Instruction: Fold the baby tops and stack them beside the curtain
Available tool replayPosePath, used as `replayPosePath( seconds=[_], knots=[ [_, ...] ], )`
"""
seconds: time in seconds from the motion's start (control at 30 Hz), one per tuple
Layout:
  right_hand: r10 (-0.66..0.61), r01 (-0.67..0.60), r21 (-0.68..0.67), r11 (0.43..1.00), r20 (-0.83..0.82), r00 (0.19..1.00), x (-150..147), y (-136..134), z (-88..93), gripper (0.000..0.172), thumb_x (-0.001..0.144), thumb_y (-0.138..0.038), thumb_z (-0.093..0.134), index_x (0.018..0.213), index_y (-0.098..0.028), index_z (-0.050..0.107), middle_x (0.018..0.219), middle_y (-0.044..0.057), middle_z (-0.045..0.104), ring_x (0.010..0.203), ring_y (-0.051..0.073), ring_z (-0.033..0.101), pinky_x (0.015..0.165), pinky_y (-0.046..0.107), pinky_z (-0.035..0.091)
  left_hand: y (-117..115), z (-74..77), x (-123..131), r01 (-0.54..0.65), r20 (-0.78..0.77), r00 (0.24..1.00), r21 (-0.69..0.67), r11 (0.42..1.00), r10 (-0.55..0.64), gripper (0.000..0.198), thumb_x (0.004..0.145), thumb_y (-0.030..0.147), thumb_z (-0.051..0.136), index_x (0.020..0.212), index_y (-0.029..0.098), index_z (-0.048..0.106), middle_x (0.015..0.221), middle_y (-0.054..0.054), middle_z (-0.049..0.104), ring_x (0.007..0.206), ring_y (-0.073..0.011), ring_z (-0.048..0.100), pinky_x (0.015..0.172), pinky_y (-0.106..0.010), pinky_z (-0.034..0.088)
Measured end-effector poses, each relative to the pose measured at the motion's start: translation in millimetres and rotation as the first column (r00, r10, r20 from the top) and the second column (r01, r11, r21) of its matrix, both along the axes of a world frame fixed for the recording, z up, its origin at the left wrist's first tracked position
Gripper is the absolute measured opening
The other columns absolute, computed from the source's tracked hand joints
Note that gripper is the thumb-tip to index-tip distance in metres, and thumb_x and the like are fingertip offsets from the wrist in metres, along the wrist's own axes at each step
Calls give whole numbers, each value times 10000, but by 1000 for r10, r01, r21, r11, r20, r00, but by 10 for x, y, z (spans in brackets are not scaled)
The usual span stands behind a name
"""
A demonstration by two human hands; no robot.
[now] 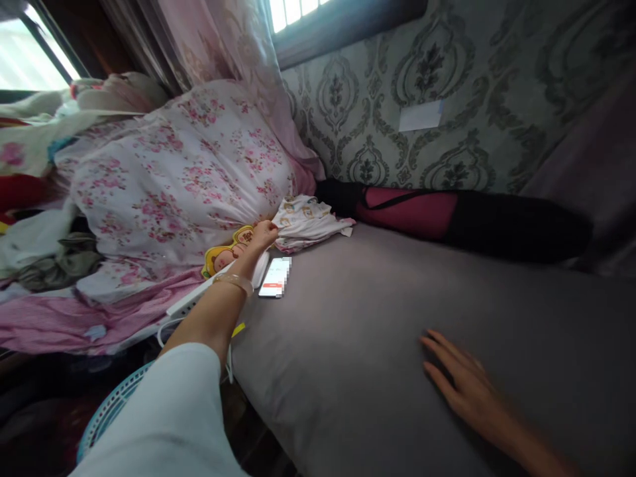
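My left hand [265,233] reaches far forward, its fingers closed at the left edge of a crumpled white printed garment [311,222]. That garment lies near the wall end of the grey bed surface [368,318]. Just below the hand is a phone [273,277] with a lit screen, partly blurred out. A yellow cartoon-shaped cushion [216,262] sits behind my left wrist, partly hidden by it. At the lower right, my right hand [462,384] is open over the grey sheet, fingers apart, holding nothing.
A long black and dark red bag [407,209] lies along the patterned wall. Floral bedding [199,159] is heaped at the left beside other clothes [74,258]. A white power strip [189,301] with a cord runs by the bed edge, above a blue basket [112,404].
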State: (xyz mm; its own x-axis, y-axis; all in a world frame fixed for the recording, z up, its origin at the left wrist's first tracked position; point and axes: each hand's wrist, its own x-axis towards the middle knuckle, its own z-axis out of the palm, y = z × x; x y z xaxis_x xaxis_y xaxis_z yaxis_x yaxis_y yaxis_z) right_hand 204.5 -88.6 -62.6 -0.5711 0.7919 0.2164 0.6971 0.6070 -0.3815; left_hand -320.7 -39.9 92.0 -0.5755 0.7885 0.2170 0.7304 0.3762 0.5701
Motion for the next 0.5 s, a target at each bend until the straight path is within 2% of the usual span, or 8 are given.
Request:
replayPosePath(
  seconds=[0.13, 0.3, 0.4, 0.5],
  knots=[
    [41, -41, 21, 999, -11, 999, -257, -67, -40, 530, 939, -533, 391, 1370, -275, 563, 1483, 73, 480, 1368, 302, 440, 1151, 572, 312, 96, 3, -235, -27, -110, 994, -37, 999, 23, 262, 839, 45, 541, 1074, 5, 650, 1028, -111, 675, 910, -163, 559, 859, -258, 385],
    [32, -29, 77, 997, -39, 999, -258, -44, -198, 529, 941, -510, 368, 1375, -283, 568, 1475, 64, 483, 1348, 329, 459, 1127, 617, 334, 255, -74, -374, -44, -200, 979, -76, 996, 28, 277, 820, 162, 647, 1078, 67, 676, 1072, -116, 657, 1003, -201, 561, 897, -241, 382],
    [36, -35, 91, 995, -14, 999, -249, -22, -233, 524, 933, -510, 388, 1364, -286, 585, 1460, 63, 496, 1326, 341, 483, 1097, 623, 379, 339, -99, -395, -69, -231, 972, -82, 994, 48, 320, 803, 244, 692, 1081, 84, 678, 1066, -117, 653, 1054, -226, 552, 921, -242, 371],
    [23, -23, 100, 995, 9, 1000, -262, -19, -229, 525, 939, -511, 378, 1360, -281, 593, 1455, 61, 498, 1320, 339, 491, 1080, 614, 404, 402, -116, -386, -95, -239, 969, -100, 990, 69, 325, 773, 238, 705, 1063, 94, 679, 1035, -125, 663, 1054, -247, 564, 907, -255, 382]
  ],
)
